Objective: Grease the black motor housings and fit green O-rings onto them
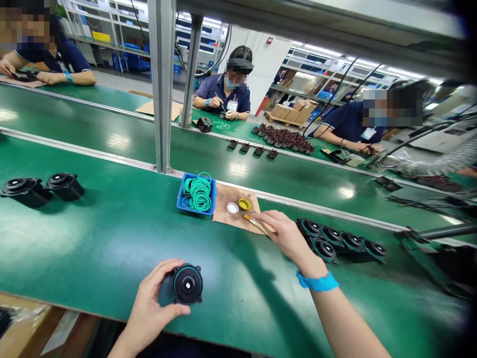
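Counter was green, rail along far edge, shelving beyond. L hand clamped on black housing nr front edge, gap btwn it & blue bin; R hand clamped on brush over cardboard.

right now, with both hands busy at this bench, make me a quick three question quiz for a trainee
1. Multiple choice: what is in the left hand?
A) a yellow dish
B) a black round part
C) a cardboard sheet

2. True or false: the green rings lie in a blue bin.

3. Fill the gap: the right hand holds a ____ by its handle.

Key: 1. B; 2. True; 3. brush.
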`<state>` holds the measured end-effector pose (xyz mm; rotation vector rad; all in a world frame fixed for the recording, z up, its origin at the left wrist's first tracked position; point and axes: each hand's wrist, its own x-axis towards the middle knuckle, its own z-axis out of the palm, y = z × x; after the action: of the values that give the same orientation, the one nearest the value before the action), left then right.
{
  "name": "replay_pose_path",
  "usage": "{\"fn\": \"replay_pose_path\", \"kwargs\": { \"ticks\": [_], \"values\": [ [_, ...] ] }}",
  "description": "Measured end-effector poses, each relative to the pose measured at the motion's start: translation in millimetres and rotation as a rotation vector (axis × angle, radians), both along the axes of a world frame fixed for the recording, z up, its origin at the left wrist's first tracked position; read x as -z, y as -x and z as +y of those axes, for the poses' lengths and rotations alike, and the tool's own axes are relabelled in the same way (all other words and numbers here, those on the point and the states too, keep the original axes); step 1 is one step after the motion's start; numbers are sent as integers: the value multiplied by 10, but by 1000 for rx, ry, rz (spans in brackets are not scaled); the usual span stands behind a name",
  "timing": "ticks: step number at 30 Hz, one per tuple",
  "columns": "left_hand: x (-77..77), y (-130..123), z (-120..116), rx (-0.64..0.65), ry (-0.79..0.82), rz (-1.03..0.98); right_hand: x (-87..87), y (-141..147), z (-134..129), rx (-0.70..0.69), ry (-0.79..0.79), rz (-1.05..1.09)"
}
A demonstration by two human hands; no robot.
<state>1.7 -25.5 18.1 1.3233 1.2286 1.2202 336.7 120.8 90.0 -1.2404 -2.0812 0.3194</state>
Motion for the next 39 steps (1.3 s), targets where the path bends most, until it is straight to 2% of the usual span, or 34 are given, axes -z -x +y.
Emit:
{"fn": "replay_pose_path", "kwargs": {
  "ticks": [2, 4, 6, 8, 11, 14, 21, 30, 39],
  "values": [
    [-2, -8, -5, -8, 8, -8, -54, 105, -106, 54, -36, 74],
    [3, -17, -15, -15, 22, -30, -103, 275, -264, 88, -2, 253],
    [5, -25, -24, -19, 37, -58, -146, 483, -453, 29, 151, 499],
    [-5, -33, -27, -22, 45, -76, -175, 686, -634, -101, 369, 683],
    [-35, -40, -20, -15, 45, -71, -180, 905, -817, -227, 616, 710],
    [-59, -42, -16, 0, 33, -63, -149, 988, -876, -239, 704, 645],
    [-45, -37, -20, 1, 19, -55, -134, 991, -868, -284, 720, 553],
    [-36, -30, -28, 23, -35, -15, -135, 1003, -848, -307, 569, 463],
    [-26, -13, -28, 85, -99, 22, -312, 1013, -760, -525, 340, 304]
  ]
}}
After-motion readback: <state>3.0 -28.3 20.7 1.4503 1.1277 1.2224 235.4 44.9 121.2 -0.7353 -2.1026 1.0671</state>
